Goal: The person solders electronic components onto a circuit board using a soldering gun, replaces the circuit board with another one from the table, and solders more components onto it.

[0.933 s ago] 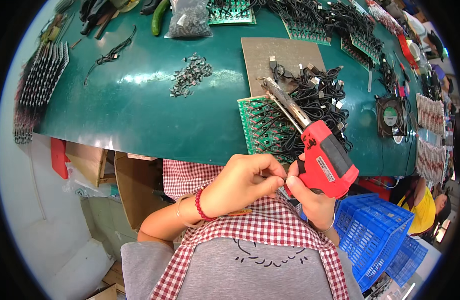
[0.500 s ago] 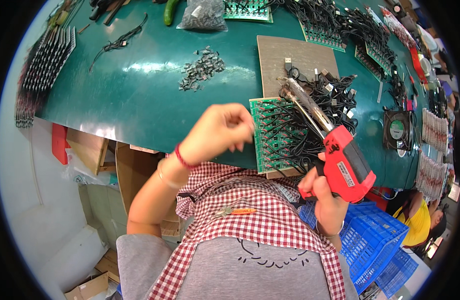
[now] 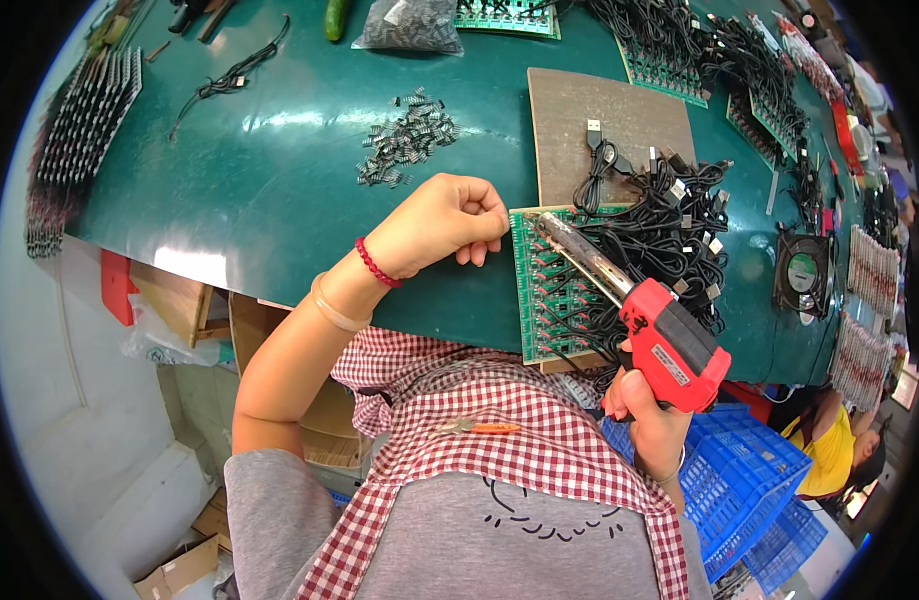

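My right hand [image 3: 652, 418] is wrapped round the handle of a red and black soldering gun [image 3: 670, 345]. Its metal barrel points up and left, the tip over the upper left part of a green circuit board panel [image 3: 528, 315]. Whether the tip touches the panel I cannot tell. Beside the panel's upper left edge, my left hand [image 3: 442, 225] is closed in a pinch; whatever its fingertips hold is too small to make out. Black USB cables [image 3: 670, 240] run from the panel and lie bunched on its right side. A brown board [image 3: 605, 100] extends behind the panel.
Small black components [image 3: 410, 138] lie in a pile on the green table [image 3: 280, 180]. Behind them sit a bag of dark parts [image 3: 410, 25] and a cucumber [image 3: 336, 18]. More cabled panels [image 3: 665, 70] are at the back right, near a fan [image 3: 804, 268]. Blue crates [image 3: 745, 480] stand at lower right.
The soldering gun's barrel has swung down and left, bringing its tip over the panel's upper left. My left hand has risen slightly, still pinched. The whole view has shifted a little.
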Demonstrator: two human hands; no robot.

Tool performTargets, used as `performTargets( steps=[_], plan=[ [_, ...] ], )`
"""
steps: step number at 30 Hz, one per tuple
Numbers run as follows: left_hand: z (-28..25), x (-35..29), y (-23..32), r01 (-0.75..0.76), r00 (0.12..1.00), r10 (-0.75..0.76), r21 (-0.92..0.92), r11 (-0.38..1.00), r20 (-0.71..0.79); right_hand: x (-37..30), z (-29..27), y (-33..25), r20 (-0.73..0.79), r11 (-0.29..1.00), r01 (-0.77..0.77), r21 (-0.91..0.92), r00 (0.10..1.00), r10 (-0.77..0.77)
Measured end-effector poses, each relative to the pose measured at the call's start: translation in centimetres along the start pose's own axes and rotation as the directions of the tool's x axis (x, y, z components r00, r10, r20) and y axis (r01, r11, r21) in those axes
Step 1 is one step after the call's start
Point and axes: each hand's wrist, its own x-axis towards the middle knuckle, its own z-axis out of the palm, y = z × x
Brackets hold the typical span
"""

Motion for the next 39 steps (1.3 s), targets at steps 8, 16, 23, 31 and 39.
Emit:
performTargets(
  steps=[8, 16, 23, 31, 39],
  plan=[
    [-0.4, 0.2, 0.1, 0.033, 0.998, -0.033, -0.005, 0.999, 0.05, 0.3, 0.3, -0.4, 0.015, 0.99, -0.027, -0.135, 0.999, 0.029],
    [-0.6, 0.4, 0.2, 0.044, 0.997, -0.043, -0.009, 0.999, 0.071, 0.3, 0.7, -0.4, -0.006, 0.989, -0.008, -0.148, 1.0, 0.007],
    [-0.5, 0.5, 0.2, 0.037, 0.996, -0.035, -0.022, 0.999, 0.076, 0.3, 0.9, -0.8, -0.054, 0.984, -0.075, -0.161, 0.996, 0.067],
    [-0.5, 0.4, 0.1, 0.046, 0.997, -0.044, -0.032, 0.998, 0.064, 0.2, 0.1, 0.2, 0.042, 0.954, 0.042, -0.298, 0.999, -0.031],
    [-0.5, 0.5, 0.2, 0.056, 0.997, -0.055, -0.008, 0.998, 0.056, 0.2, 1.1, -1.0, -0.059, 0.996, -0.033, -0.078, 0.998, 0.028]
  ],
)
